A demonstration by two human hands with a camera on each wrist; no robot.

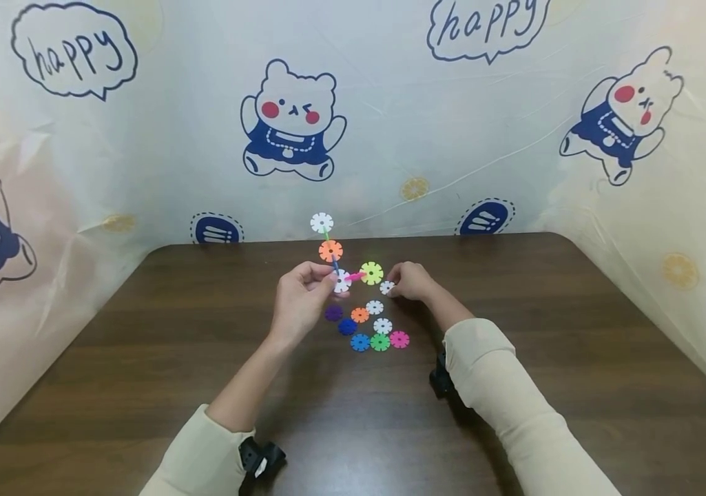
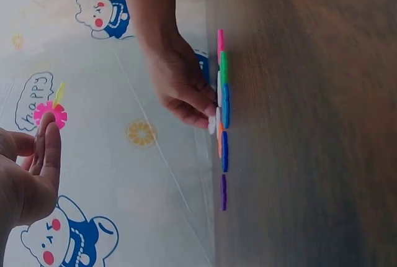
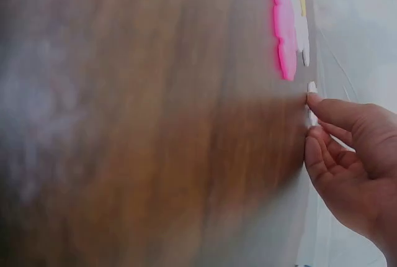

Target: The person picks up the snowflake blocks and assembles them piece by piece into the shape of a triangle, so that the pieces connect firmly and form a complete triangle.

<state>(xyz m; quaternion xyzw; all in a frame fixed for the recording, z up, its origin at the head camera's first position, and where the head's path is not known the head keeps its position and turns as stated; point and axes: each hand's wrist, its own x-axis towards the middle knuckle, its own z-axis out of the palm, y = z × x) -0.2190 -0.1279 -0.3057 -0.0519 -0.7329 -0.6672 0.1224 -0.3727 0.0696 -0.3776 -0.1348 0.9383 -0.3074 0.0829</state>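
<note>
My left hand [image 1: 299, 303] pinches a joined chain of notched plastic discs, raised over the table. Held at the fingers is a white disc [image 1: 341, 281]; an orange disc [image 1: 330, 251] and a white end disc [image 1: 322, 222] rise above it. To its right, a pink disc [image 1: 355, 277] seen edge-on links to a yellow-green disc [image 1: 371, 273]. The left wrist view shows the pink disc [image 2: 51, 115] beyond the fingertips. With thumb and fingertips, my right hand [image 1: 413, 281] pinches a loose white disc [image 1: 386, 287], low at the tabletop in the right wrist view.
Loose discs lie flat nearer me, among them a purple disc [image 1: 333, 312], a green disc [image 1: 380, 342] and a pink disc [image 1: 399, 339]. The brown table [image 1: 204, 372] ends at a printed curtain [image 1: 377, 138] behind. Each wrist wears a black device [image 1: 261, 463].
</note>
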